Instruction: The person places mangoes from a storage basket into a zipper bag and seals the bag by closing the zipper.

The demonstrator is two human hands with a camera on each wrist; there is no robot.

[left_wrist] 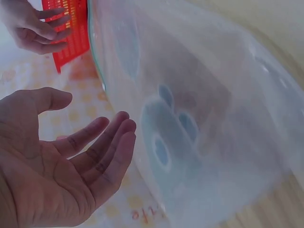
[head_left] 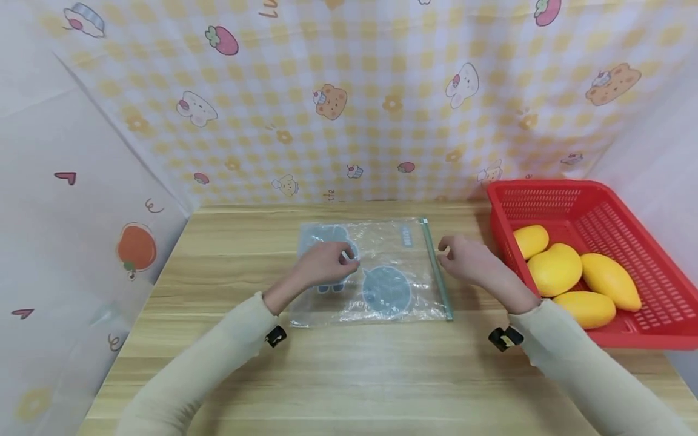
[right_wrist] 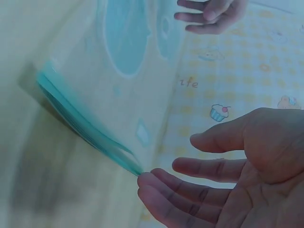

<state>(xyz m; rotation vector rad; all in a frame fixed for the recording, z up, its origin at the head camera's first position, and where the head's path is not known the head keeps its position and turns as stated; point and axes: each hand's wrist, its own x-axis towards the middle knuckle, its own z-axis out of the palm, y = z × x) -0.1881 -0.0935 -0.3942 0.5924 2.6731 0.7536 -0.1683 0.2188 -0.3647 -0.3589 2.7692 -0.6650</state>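
Observation:
A clear zip bag (head_left: 376, 242) printed with pale blue shapes lies flat on the wooden table. Its green zip edge (head_left: 436, 269) faces right. Above the bag's left half hovers my left hand (head_left: 328, 263), its fingers loosely bent with nothing between them, as the left wrist view (left_wrist: 71, 161) confirms. My right hand (head_left: 466, 260) is just right of the zip edge, thumb and fingers apart and holding nothing. In the right wrist view its fingertips (right_wrist: 149, 183) appear close to the end of the zip edge (right_wrist: 95, 133); whether they touch I cannot tell.
A red plastic basket (head_left: 504, 230) stands at the right of the table, close to my right forearm. Several yellow mangoes (head_left: 556, 269) lie in it. A checked cloth (head_left: 382, 121) hangs behind the table, and a white printed sheet (head_left: 82, 242) hangs on the left.

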